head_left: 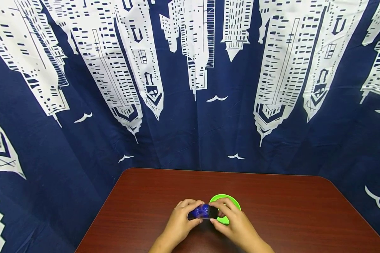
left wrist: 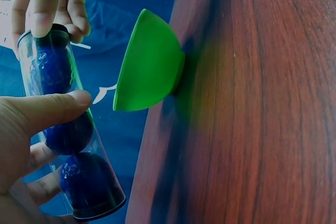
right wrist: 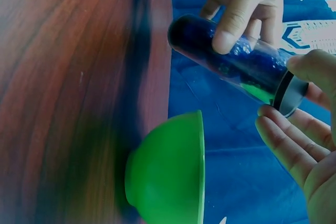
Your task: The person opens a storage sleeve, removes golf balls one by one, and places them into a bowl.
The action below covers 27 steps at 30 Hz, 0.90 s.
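Tube (left wrist: 98, 146), clear, black ends (left wrist: 101, 213), blue balls (left wrist: 69, 134), three in line

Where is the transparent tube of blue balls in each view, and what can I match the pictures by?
Head: the transparent cylindrical tube of dark-blue balls is low, just right of centre, between the left hand and the right hand.
Left wrist: the tube is at left, slanting down rightward.
Right wrist: the tube is at upper right, slanting down rightward.
Shared landmark: the green round bowl, in all three views.
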Each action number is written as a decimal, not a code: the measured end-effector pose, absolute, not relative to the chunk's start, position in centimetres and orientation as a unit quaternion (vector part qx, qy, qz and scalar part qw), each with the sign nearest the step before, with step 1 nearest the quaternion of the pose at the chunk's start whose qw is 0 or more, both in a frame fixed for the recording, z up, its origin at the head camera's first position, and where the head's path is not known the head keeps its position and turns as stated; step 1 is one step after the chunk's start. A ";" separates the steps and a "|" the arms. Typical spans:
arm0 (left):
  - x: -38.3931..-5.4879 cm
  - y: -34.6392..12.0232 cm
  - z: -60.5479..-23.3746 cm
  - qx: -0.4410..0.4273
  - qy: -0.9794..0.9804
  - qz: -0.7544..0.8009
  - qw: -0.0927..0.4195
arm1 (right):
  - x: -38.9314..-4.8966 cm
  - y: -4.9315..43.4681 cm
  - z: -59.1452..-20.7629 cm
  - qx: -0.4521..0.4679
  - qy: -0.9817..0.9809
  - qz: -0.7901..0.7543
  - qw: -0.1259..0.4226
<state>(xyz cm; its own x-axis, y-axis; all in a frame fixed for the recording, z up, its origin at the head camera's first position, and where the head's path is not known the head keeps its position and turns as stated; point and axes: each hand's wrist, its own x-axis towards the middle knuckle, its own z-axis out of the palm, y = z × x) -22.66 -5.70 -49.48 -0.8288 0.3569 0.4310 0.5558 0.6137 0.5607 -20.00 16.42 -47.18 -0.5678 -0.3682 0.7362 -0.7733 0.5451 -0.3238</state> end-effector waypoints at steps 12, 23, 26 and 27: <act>-22.8 -5.6 -49.3 -0.256 -0.886 -0.353 0.159 | -20.1 16.7 -46.9 0.334 -0.823 0.325 0.324; -22.5 -5.3 -49.2 -0.260 -0.868 -0.397 0.148 | -20.7 18.3 -46.4 0.346 -0.804 0.382 0.298; -22.6 -5.3 -49.2 -0.249 -0.867 -0.407 0.144 | -20.6 18.3 -46.3 0.345 -0.802 0.381 0.305; -22.6 -5.3 -49.2 -0.246 -0.867 -0.411 0.141 | -20.6 18.3 -46.3 0.341 -0.805 0.381 0.301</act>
